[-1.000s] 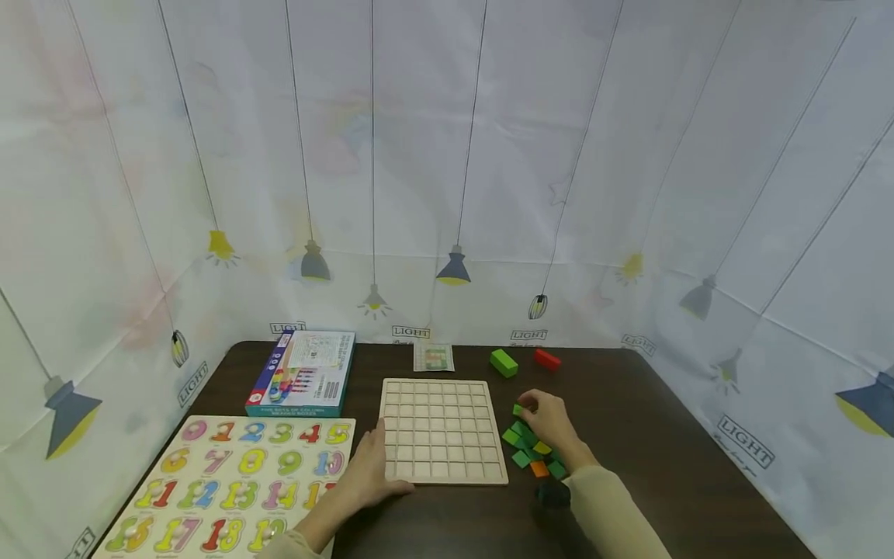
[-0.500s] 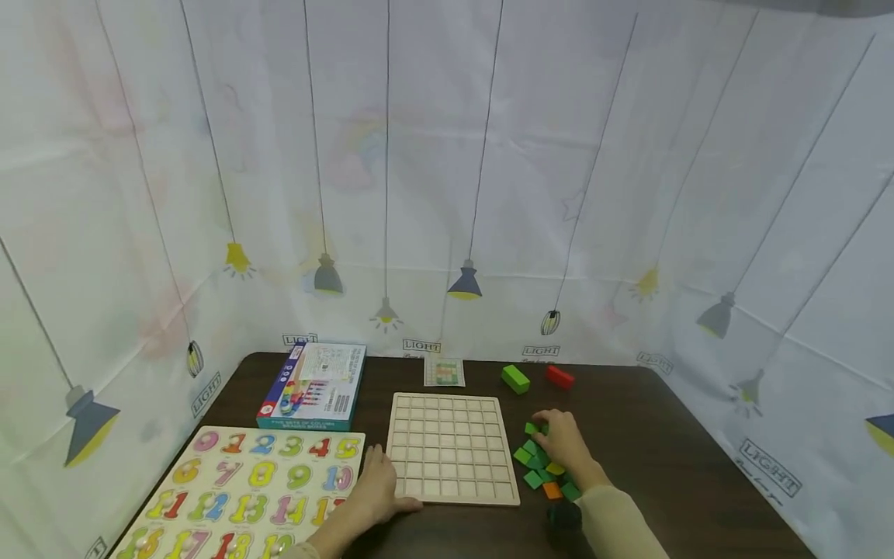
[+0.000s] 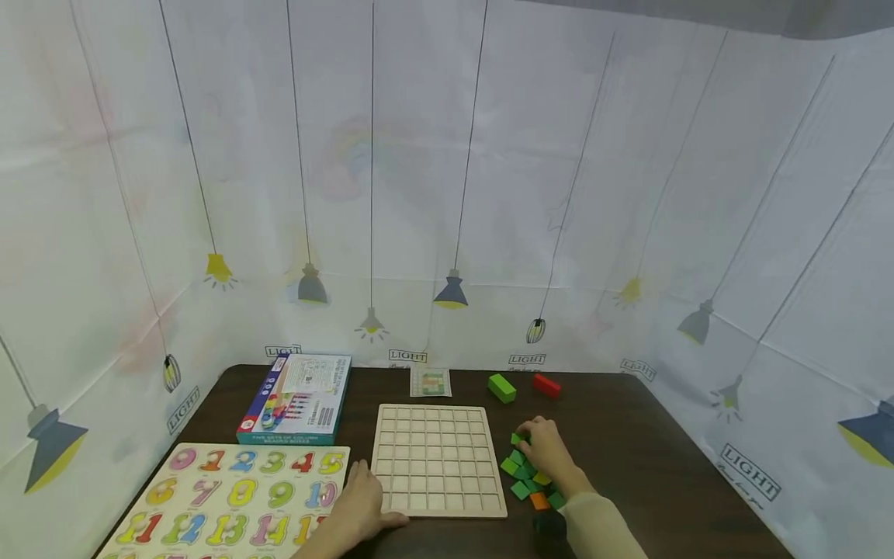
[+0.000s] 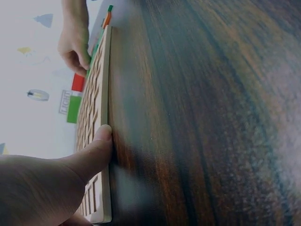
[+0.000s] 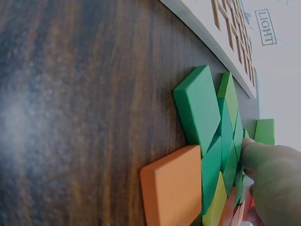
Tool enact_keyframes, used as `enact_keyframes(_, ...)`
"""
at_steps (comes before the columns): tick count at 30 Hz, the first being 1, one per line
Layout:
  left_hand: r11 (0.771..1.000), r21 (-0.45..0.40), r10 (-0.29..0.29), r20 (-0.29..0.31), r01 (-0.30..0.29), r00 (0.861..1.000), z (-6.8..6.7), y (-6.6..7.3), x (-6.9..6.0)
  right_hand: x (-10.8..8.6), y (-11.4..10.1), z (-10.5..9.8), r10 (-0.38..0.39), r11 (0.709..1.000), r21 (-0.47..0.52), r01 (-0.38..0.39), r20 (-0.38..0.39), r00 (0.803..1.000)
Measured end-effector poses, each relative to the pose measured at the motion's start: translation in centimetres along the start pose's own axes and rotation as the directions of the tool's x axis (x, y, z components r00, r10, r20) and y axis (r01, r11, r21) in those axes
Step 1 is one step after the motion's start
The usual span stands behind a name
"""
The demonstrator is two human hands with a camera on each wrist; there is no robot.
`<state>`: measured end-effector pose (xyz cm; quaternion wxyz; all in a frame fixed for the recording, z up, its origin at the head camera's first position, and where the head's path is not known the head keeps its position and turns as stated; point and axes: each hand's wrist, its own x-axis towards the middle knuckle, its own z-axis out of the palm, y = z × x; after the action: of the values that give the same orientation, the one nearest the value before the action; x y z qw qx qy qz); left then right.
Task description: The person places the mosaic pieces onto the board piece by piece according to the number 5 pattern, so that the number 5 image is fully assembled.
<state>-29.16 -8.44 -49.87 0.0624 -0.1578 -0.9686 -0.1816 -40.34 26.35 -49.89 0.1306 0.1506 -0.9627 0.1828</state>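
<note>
Along the worktop's (image 3: 663, 481) left edge, a number puzzle (image 3: 230, 510) lies beside the spread left hand (image 3: 362, 501), which touches the grid board (image 3: 436, 463). Green tiles (image 3: 520, 491) touch the right hand (image 3: 548, 450); whether it pinches is unclear.

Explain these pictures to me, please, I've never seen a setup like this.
These are a person's left hand and right hand, no machine. The wide picture comes from a camera on the head, the close ones from each wrist. The table holds a gridded wooden board, number puzzle, box, small card, green block, red block and a cluster of coloured tiles. The left hand's thumb touches the board's near edge; the right hand touches the tiles, but whether one is in its grip, I can't tell.
</note>
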Motion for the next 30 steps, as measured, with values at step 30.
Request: enact_keyframes(30,0.999,0.051,0.01,-0.014,-0.009,1.0,0.1,0.0,-0.9,2.6,-3.7,3.4,-0.051,0.958,0.269,0.098,-0.175,0.983)
